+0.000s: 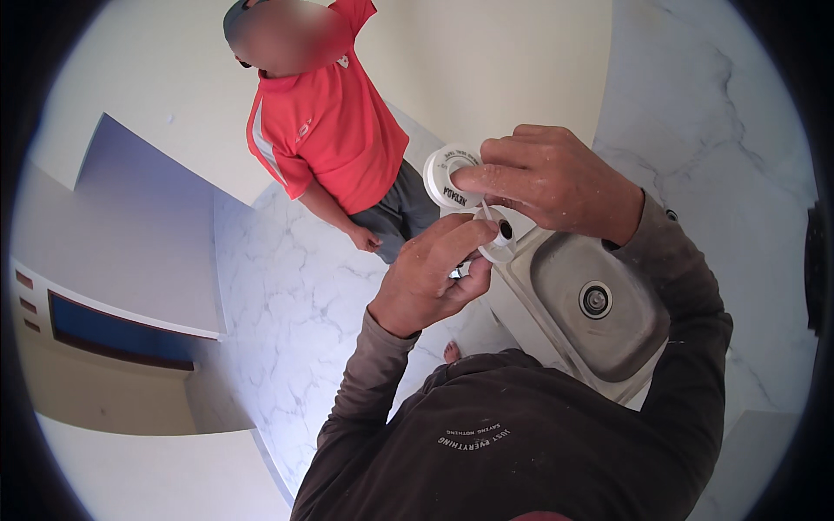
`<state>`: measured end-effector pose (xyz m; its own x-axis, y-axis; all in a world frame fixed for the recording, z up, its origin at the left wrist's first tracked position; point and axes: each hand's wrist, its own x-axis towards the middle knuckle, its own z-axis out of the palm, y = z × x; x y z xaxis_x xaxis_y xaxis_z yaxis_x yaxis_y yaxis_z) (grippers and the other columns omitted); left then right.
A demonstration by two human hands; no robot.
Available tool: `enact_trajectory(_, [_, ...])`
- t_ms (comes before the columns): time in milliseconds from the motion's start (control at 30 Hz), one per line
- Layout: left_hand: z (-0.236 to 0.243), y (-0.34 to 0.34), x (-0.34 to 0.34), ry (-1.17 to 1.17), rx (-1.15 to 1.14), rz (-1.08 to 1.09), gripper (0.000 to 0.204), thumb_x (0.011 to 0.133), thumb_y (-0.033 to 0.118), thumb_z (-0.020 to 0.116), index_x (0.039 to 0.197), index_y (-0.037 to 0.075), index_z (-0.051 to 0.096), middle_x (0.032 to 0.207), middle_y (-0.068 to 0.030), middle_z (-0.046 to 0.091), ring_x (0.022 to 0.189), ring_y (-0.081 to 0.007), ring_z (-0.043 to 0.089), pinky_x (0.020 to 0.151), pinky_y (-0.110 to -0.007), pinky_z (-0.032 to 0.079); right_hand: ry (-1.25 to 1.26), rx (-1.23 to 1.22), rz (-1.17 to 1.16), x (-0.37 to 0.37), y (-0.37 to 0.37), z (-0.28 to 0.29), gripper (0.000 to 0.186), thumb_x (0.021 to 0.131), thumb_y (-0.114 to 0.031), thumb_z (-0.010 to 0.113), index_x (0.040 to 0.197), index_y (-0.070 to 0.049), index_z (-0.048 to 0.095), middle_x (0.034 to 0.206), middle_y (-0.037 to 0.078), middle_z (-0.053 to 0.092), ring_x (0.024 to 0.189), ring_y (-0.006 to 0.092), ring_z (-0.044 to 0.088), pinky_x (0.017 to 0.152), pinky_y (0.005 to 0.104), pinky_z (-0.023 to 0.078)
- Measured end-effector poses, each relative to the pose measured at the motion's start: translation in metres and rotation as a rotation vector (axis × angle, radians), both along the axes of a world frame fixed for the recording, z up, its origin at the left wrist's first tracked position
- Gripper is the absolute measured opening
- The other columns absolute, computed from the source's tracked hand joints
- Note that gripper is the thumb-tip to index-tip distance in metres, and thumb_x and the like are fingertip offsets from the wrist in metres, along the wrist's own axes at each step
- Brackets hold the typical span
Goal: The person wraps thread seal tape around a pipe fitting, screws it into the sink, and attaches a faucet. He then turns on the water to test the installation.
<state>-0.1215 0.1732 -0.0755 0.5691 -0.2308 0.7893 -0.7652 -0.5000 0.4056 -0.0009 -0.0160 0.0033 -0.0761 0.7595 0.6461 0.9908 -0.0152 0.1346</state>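
My right hand (543, 182) grips a white spool of thread seal tape (445, 181), its fingers at the spool's centre and rim. Just below it, my left hand (430, 273) pinches a small white round fitting (502, 245) with a flanged edge and a dark opening. A narrow white strip runs between the spool and the fitting. Both hands are raised near the upper-left corner of a steel sink; whether they touch each other is unclear.
A stainless steel sink (621, 343) with a central drain is at right beside a marbled wall (704, 122). A person in a red shirt (330, 148) stands ahead on the marbled floor (261, 286). A blue-panelled opening (113, 330) is at left.
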Motion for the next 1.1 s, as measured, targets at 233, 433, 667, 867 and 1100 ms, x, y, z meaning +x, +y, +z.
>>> enact_trajectory(233, [-0.002, 0.002, 0.008, -0.070, -0.046, 0.022, 0.044, 0.077, -0.009, 0.071, 0.117, 0.002, 0.056, 0.097, -0.0115, 0.065, 0.073, -0.0251, 0.066, 0.064, -0.034, 0.055, 0.059, -0.018, -0.092, 0.000, -0.013, -0.008, 0.035, 0.082, -0.015, 0.081, 0.114, -0.009, 0.069, 0.084, 0.005, 0.065, 0.065, 0.0251, 0.058, 0.059, 0.0392, 0.045])
enact_trajectory(433, [0.004, 0.007, 0.010, 0.007, -0.070, 0.155, 0.039, 0.081, -0.008, 0.068, 0.117, 0.001, 0.056, 0.092, -0.0102, 0.062, 0.064, -0.0175, 0.063, 0.061, -0.029, 0.052, 0.209, -0.057, -0.186, -0.006, -0.028, -0.015, 0.027, 0.088, -0.022, 0.081, 0.106, -0.005, 0.071, 0.079, 0.007, 0.070, 0.061, 0.0262, 0.060, 0.059, 0.0383, 0.045])
enact_trajectory(667, [-0.003, 0.002, 0.028, 0.020, -0.207, 0.077, 0.039, 0.084, -0.010, 0.067, 0.119, 0.000, 0.054, 0.091, -0.0094, 0.062, 0.068, -0.0142, 0.066, 0.064, -0.028, 0.054, 0.453, -0.065, -0.264, -0.014, -0.033, -0.010, 0.024, 0.091, -0.023, 0.078, 0.102, -0.003, 0.072, 0.071, 0.010, 0.065, 0.059, 0.0264, 0.058, 0.056, 0.0384, 0.043])
enact_trajectory(867, [0.003, 0.002, 0.034, 0.037, -0.189, 0.129, 0.041, 0.084, -0.011, 0.068, 0.120, 0.002, 0.055, 0.091, -0.0101, 0.064, 0.072, -0.0170, 0.068, 0.067, -0.031, 0.056, 0.599, -0.110, -0.237, -0.019, -0.030, -0.006, 0.029, 0.096, -0.032, 0.072, 0.100, -0.004, 0.071, 0.065, 0.013, 0.059, 0.057, 0.0265, 0.057, 0.055, 0.0386, 0.042])
enact_trajectory(1100, [0.024, 0.012, 0.040, 0.063, 0.089, 0.168, 0.038, 0.084, -0.003, 0.067, 0.119, 0.006, 0.056, 0.084, -0.0096, 0.060, 0.068, -0.0211, 0.062, 0.062, -0.034, 0.050, 1.393, -0.216, -0.148, -0.023, -0.032, 0.014, 0.036, 0.101, -0.035, 0.067, 0.105, 0.000, 0.072, 0.064, -0.002, 0.053, 0.057, 0.0084, 0.047, 0.054, 0.0287, 0.036])
